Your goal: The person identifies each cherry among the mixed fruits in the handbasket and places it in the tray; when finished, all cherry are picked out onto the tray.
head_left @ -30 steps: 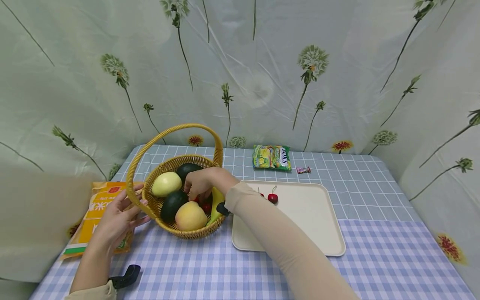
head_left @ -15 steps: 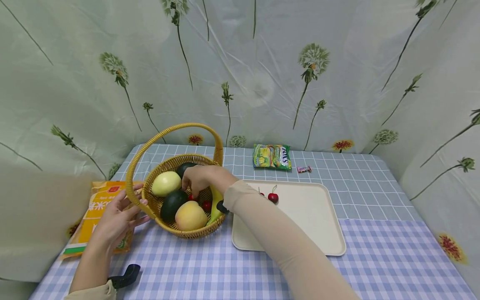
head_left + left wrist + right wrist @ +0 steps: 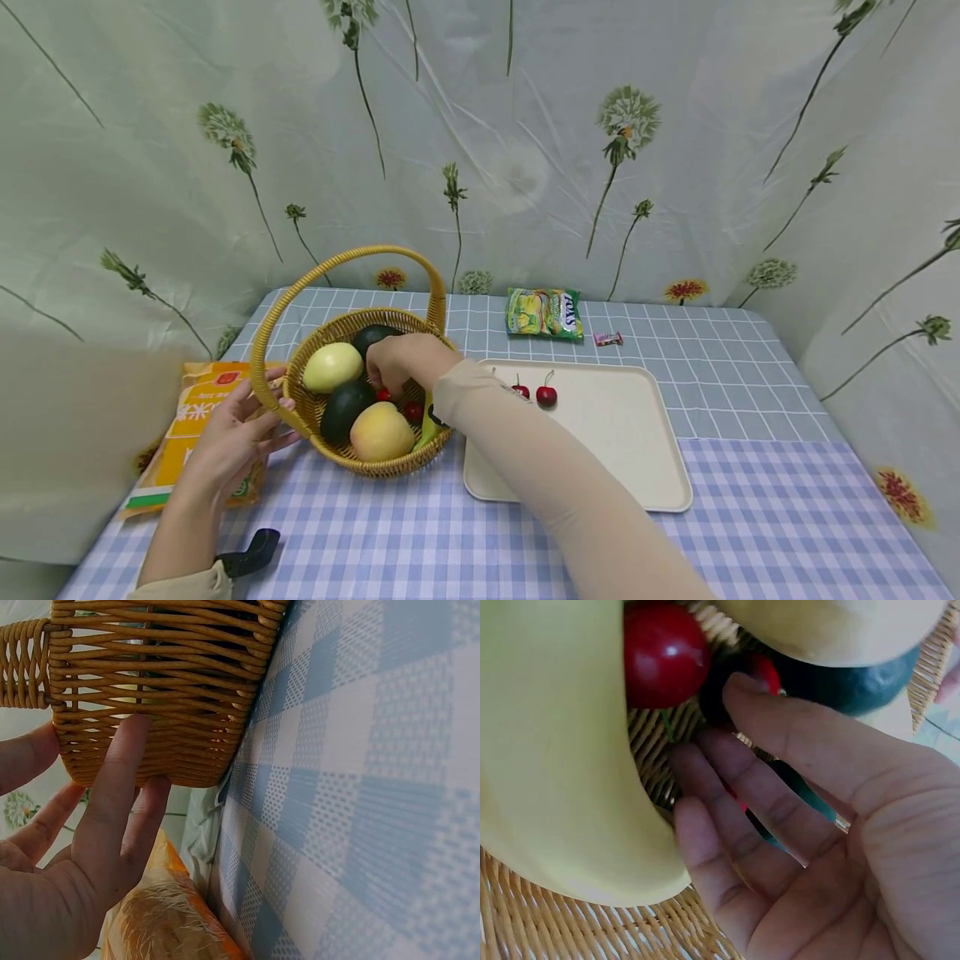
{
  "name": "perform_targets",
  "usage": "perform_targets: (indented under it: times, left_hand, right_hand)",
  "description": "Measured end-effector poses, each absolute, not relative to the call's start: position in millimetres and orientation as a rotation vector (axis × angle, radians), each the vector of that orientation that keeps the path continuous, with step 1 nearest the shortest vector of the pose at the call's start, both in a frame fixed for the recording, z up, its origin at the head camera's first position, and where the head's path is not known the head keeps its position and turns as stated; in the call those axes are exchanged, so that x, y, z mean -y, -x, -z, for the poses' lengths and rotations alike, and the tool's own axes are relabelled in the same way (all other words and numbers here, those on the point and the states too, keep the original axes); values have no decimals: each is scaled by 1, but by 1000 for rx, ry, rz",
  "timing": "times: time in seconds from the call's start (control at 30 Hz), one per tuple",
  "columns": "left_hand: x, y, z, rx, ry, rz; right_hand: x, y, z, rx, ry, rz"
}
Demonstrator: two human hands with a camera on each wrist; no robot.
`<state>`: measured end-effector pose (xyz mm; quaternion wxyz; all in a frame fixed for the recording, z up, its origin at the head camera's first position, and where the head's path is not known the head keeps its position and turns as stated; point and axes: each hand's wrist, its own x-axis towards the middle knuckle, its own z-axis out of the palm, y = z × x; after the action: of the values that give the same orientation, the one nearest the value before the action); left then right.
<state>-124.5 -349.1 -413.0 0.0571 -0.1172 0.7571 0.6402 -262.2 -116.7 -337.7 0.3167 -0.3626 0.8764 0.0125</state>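
Note:
A wicker basket [image 3: 378, 469] with a tall handle holds a peach [image 3: 382, 432], dark green avocado-like fruits [image 3: 347, 410], a pale yellow oval fruit [image 3: 332, 367] and a banana [image 3: 562, 772]. My right hand [image 3: 405, 360] reaches down inside it. In the right wrist view, thumb and fingers pinch a dark red cherry [image 3: 765, 673], partly hidden by the thumb. Another cherry [image 3: 665, 654] lies between it and the banana. My left hand [image 3: 236, 429] is at the basket's left side, its extended fingers [image 3: 124, 761] touching the wicker wall.
Right of the basket lies a cream tray [image 3: 615, 467] with cherries [image 3: 547, 396], partly under my right sleeve. Behind it are a green snack bag [image 3: 543, 313] and a small wrapped candy [image 3: 608, 339]. An orange bag [image 3: 187, 425] lies beyond my left hand.
My right hand has shifted slightly within the basket and its forearm has moved left, uncovering more of a cherry on the tray. The left hand stays in place.

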Motion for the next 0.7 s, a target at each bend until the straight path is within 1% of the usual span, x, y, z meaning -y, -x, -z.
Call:
perform_targets:
  times: [0.17,0.47,0.7]
  left_hand:
    - [349,124,414,-2291,366,-1935]
    - [347,125,413,-2302,373,-1914]
    - [348,125,413,-2311,363,-1917]
  right_hand:
    - [123,260,339,-2328,971,-114]
    - [121,259,339,-2334,986,-106]
    - [111,256,330,-2387,1144,-103]
